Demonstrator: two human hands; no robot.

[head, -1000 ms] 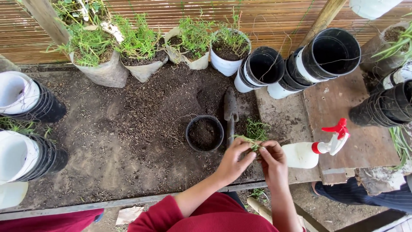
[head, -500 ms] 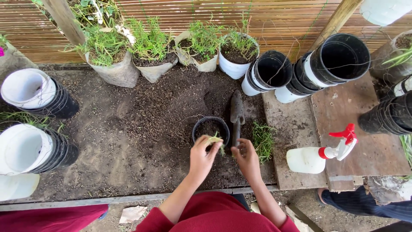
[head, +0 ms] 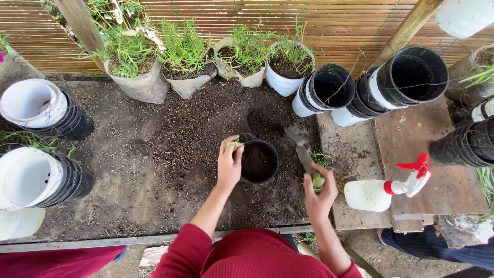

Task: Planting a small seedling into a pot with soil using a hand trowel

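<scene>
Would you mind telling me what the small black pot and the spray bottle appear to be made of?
The small black pot looks like thin matte plastic, judging by its slim, even rim. The spray bottle seems to be white, slightly translucent plastic with a glossy red plastic trigger head; its smooth moulded shape suggests this.

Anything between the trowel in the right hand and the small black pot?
Nothing visible. The right hand holds the trowel just right of the black pot; only loose soil lies between. The left hand, holding a seedling, sits at the pot's left rim.
</scene>
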